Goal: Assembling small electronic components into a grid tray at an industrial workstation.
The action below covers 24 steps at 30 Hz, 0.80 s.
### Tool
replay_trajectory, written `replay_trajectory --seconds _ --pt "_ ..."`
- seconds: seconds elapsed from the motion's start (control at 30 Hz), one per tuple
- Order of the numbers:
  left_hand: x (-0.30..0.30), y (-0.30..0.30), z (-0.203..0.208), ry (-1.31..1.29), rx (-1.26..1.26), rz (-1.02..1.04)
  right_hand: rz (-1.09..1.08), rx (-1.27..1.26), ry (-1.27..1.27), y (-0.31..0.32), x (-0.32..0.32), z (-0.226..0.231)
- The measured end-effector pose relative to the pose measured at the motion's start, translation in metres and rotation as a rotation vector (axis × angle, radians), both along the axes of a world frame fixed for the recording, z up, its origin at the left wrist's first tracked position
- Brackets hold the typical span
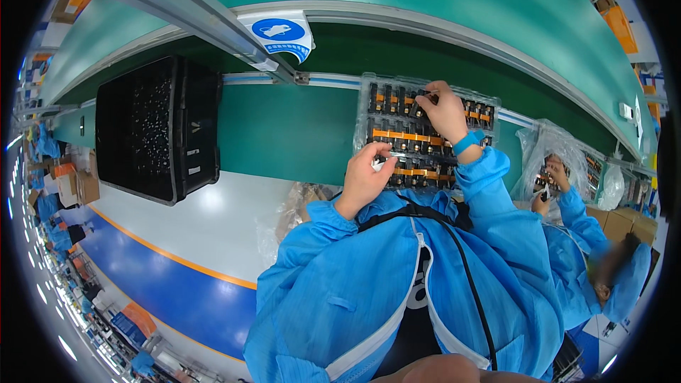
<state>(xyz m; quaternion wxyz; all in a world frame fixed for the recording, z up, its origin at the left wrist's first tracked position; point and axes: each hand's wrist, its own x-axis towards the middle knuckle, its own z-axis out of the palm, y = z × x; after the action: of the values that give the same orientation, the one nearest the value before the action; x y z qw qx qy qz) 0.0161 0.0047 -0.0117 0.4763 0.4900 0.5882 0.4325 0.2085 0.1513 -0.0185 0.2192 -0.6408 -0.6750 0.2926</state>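
A clear plastic tray [364, 92] lies on the green bench in front of me, with rows of small black parts [418, 143] crossed by orange strips. My right hand [447, 115] reaches over the tray's far row, thumb and fingertips closed on one of the small black parts [418, 108]. At the tray's near left side is my left hand [367, 179], its thumb and fingers pinched together. Something small and whitish shows at those fingertips, too small to name. A blue band [467, 142] circles my right wrist.
A black bin [174, 135] with small shiny bits inside stands at left. A metal post [206, 10] slants above the bench, near a blue-and-white sign [280, 30]. At right, a co-worker in blue [578, 227] handles similar parts by a clear plastic bag [550, 143].
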Motion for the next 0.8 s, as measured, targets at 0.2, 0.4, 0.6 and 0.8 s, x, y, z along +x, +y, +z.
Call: replay_trajectory --seconds 0.2,0.4,0.6,0.8 --pt "-0.003 -0.003 -0.006 -0.027 -0.022 0.009 0.08 -0.01 -0.127 0.004 -0.001 0.001" --pt "-0.002 -0.001 -0.006 -0.027 -0.033 -0.015 0.085 0.0 -0.11 0.005 0.002 -0.003" --pt "-0.004 -0.004 -0.011 -0.007 -0.013 -0.024 -0.073 0.124 0.022 -0.003 0.013 0.003" --pt "-0.006 -0.007 -0.011 -0.432 -0.39 -0.073 -0.102 0.066 -0.057 -0.035 0.062 -0.004"
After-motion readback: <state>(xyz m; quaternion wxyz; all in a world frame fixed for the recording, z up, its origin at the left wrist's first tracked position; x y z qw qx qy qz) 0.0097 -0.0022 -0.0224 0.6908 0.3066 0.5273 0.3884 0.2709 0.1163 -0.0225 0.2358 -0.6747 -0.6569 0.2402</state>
